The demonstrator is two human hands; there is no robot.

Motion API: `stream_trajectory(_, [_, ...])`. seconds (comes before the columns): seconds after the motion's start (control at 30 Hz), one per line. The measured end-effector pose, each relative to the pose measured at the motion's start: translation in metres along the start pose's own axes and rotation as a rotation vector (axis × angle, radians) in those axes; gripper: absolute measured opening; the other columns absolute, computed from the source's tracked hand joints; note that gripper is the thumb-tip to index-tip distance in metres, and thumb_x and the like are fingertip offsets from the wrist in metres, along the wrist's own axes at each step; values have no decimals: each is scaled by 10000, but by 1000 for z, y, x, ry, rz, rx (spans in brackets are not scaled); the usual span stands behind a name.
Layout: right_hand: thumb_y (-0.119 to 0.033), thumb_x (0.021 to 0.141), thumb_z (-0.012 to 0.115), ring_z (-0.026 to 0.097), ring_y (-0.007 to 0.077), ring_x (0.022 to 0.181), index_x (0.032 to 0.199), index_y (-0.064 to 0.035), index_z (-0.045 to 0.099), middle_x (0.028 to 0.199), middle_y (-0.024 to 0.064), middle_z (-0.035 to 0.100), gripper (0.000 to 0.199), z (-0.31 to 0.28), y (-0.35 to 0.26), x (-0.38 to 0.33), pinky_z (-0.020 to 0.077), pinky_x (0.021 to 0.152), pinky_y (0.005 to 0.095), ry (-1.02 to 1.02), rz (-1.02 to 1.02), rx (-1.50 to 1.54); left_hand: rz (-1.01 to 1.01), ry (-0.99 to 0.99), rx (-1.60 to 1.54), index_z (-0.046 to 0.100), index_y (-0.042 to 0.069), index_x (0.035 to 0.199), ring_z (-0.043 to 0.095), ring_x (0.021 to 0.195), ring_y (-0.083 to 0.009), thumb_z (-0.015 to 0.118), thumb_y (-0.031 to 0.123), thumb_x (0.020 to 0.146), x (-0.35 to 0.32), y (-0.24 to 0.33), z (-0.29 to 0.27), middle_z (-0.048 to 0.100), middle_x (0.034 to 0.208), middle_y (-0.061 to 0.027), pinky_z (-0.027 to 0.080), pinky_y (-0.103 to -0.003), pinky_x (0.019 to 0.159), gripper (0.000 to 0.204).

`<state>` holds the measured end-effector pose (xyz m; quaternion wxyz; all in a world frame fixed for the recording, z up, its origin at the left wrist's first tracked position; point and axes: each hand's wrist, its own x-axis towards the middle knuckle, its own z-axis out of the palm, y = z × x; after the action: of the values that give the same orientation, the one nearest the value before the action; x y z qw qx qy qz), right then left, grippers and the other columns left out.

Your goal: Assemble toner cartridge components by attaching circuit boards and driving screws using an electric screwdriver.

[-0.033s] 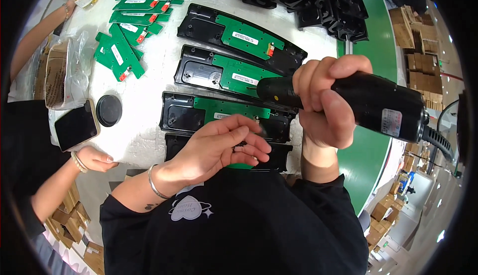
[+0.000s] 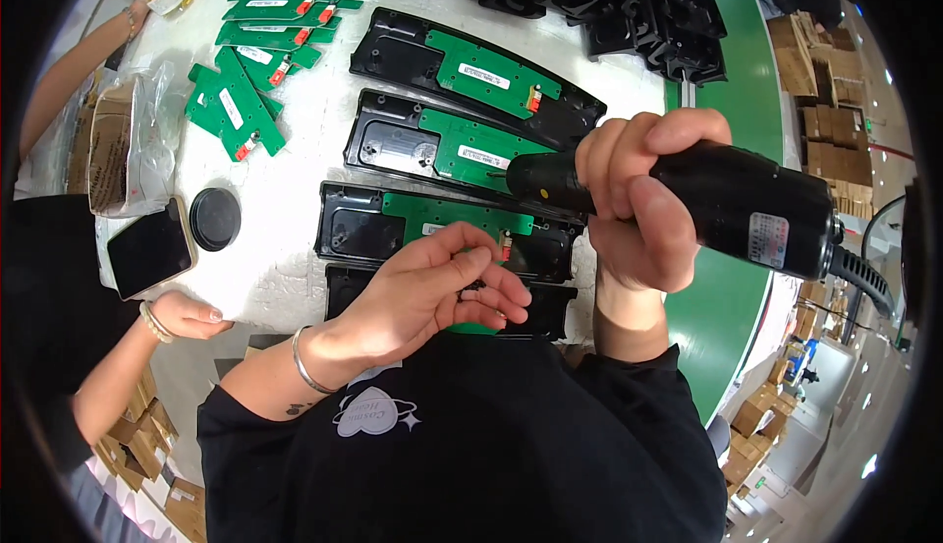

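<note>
My right hand (image 2: pixel 643 199) is wrapped round a black electric screwdriver (image 2: pixel 747 199) with a cord at its rear. The screwdriver lies nearly level, its tip pointing left at the green circuit board (image 2: pixel 476 150) in the second black housing (image 2: pixel 383 145). My left hand (image 2: pixel 432 287) is half curled, palm up, with small dark screws (image 2: pixel 474 290) in it and the thumb bent toward the index finger. It hovers over the third housing (image 2: pixel 344 228) and its board (image 2: pixel 403 211), hiding part of both. Beneath it, a fourth housing (image 2: pixel 550 312) shows partly.
Another housing with a board (image 2: pixel 496 73) lies farthest back. Loose green boards (image 2: pixel 231 106) are piled at left, near a phone (image 2: pixel 152 251), a round black lid (image 2: pixel 215 219) and a carton (image 2: pixel 111 150). Black parts (image 2: pixel 648 12) are heaped behind. A co-worker's hand (image 2: pixel 187 314) rests at the table edge.
The fingers of my left hand have shifted very slightly, uncovering more of the red part on the third board. The screwdriver is almost unmoved.
</note>
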<state>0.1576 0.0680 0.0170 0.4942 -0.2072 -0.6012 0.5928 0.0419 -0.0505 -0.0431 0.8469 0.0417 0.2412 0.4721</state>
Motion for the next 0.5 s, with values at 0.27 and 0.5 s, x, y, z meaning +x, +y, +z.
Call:
stream_trajectory(0.27, [-67,676,496,346,104,460,886,-42,409,558,23,400,228,3,3,0,308,474,262,-63,53,-7,70,6,128,540,11,936,600,719,-143,515,191,890,-6,5,-4,602,813,-91,465,-220,611,187])
stream_trajectory(0.5, [-42,701,529,370,110,489,855,-48,398,588,39,430,203,1,4,0,324,483,245,-173,121,-41,190,198,3,567,-10,982,591,719,-120,579,98,840,-2,6,-3,604,842,-77,491,-206,633,179])
